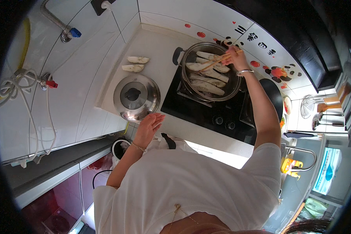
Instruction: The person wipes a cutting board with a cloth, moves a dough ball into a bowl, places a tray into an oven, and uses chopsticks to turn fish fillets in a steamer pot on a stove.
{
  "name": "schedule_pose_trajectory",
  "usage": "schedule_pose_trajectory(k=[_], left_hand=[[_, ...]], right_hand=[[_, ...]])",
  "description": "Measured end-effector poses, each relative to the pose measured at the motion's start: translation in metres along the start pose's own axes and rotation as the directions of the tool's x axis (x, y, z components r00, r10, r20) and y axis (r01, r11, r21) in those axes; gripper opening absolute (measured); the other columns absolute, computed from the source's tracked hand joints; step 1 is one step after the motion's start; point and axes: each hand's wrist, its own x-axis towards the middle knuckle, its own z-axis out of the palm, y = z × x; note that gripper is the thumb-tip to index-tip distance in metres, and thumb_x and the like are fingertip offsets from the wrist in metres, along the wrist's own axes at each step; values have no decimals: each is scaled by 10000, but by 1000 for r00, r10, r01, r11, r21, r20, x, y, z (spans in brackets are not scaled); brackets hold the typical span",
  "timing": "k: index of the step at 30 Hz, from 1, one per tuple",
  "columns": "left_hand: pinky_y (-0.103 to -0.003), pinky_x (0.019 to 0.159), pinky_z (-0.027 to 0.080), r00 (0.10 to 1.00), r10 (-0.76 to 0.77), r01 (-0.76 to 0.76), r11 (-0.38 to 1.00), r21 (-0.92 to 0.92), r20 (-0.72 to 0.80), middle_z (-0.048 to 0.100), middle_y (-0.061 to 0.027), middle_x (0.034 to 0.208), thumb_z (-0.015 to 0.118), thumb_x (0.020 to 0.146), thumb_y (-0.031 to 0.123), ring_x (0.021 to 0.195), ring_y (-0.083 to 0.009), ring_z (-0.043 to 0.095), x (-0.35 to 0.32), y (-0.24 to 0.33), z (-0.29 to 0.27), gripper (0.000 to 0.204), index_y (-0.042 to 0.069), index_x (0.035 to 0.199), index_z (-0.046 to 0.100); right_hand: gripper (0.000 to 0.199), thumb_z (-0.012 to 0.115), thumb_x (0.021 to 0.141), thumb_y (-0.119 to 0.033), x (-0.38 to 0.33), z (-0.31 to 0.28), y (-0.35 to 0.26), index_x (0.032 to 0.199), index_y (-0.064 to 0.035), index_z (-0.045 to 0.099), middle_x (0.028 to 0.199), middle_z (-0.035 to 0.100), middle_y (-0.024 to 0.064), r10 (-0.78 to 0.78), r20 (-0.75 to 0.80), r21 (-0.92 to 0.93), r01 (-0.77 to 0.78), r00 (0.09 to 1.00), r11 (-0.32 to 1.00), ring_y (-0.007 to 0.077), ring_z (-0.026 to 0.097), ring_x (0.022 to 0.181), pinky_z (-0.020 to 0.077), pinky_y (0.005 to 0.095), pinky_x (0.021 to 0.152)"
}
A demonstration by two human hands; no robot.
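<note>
My right hand (234, 57) grips a pair of wooden chopsticks (215, 62) over a steel pot (238, 86) on the hob. Their tips reach down among several long pale pieces, which look like cut eggplant (207, 86), lying side by side in the pot. Left of the hob, a domed steel lid (147, 106) with a black knob rests on the counter. Just off its near edge is my left hand (149, 125), empty, with fingers stretched out. Beyond the lid lie two more pale pieces (134, 68) on the countertop.
The black glass hob (206, 117) has two knobs at its front. A dark pan (271, 93) stands at its right. A whisk (307, 107) and ladles hang on the right wall, near a sink tap (310, 151). A black range hood (292, 35) juts out above.
</note>
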Motion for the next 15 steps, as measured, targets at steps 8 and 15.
schedule_pose_trajectory(k=[8,15], left_hand=[[-281,909,340,999,31,-33,998,-46,-43,569,-51,1131,504,872,271,1073,-139,493,-4,4,-12,254,100,1058,532],[-313,906,370,996,47,-49,998,-25,-71,571,-84,1128,521,860,277,1071,-182,509,-2,14,-8,261,99,1048,555]], right_hand=[[315,426,905,-315,-17,-35,49,925,-2,453,851,580,209,329,-126,314,-277,936,908,280,629,746,536,383,699],[280,426,905,-308,-32,-29,63,910,-33,478,883,586,208,377,-142,490,-266,915,830,307,601,857,497,431,783]])
